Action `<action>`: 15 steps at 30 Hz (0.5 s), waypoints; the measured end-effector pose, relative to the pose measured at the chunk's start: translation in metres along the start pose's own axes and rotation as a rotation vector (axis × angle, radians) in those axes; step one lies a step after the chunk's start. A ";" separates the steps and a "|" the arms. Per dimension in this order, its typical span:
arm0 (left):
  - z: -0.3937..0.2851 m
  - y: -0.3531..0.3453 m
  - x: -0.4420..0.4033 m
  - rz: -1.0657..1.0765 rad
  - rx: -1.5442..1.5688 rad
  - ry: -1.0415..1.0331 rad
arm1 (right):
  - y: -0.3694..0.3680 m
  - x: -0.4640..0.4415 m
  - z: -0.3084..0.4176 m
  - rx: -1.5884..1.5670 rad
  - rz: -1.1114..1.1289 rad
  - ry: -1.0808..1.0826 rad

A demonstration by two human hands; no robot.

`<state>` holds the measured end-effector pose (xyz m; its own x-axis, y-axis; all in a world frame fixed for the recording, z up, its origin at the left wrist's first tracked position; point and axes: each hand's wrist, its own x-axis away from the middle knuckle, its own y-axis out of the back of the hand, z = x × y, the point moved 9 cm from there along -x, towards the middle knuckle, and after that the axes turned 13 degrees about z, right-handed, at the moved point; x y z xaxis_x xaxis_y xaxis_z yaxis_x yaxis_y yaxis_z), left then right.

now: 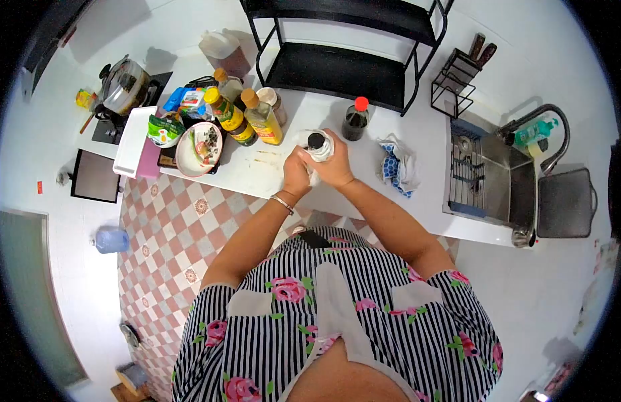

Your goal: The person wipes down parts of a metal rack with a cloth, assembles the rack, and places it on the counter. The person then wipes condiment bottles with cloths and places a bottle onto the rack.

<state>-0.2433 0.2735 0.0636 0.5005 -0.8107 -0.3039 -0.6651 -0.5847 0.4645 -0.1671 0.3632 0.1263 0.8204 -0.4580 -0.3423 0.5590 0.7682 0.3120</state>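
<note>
At the counter's front edge, both my hands are closed around a bottle with a black cap (316,141), seen from above. White paper or cloth (320,155) shows around its neck. My left hand (297,173) grips it from the left, and my right hand (336,164) wraps its right side. The lower part of the bottle is hidden by the hands. Just beyond my right hand stands a dark sauce bottle with a red cap (356,119). A crumpled white and blue cloth or wrapper (399,165) lies to the right.
Left on the counter are several bottles, including an oil bottle (263,119), a plate of chopped food (190,161) and a white tray (133,141). A black rack (337,70) stands behind. At right is a sink (518,181) with a faucet (558,144).
</note>
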 end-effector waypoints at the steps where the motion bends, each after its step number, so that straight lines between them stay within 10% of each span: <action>1: 0.009 -0.009 -0.002 0.104 -0.059 0.018 | -0.004 -0.004 -0.009 -0.041 0.100 -0.010; 7: 0.002 -0.010 -0.010 0.350 0.255 0.175 | -0.018 -0.032 -0.031 -0.188 0.573 -0.098; 12: 0.030 -0.015 -0.006 0.219 0.252 0.020 | -0.031 -0.028 -0.019 -0.185 0.448 -0.083; 15: -0.007 -0.002 -0.004 -0.006 0.266 -0.030 | -0.019 -0.005 -0.025 0.052 -0.056 -0.089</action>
<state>-0.2398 0.2781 0.0692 0.4905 -0.8056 -0.3324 -0.7866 -0.5734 0.2290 -0.1845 0.3623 0.1000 0.7939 -0.5391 -0.2810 0.6077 0.7174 0.3407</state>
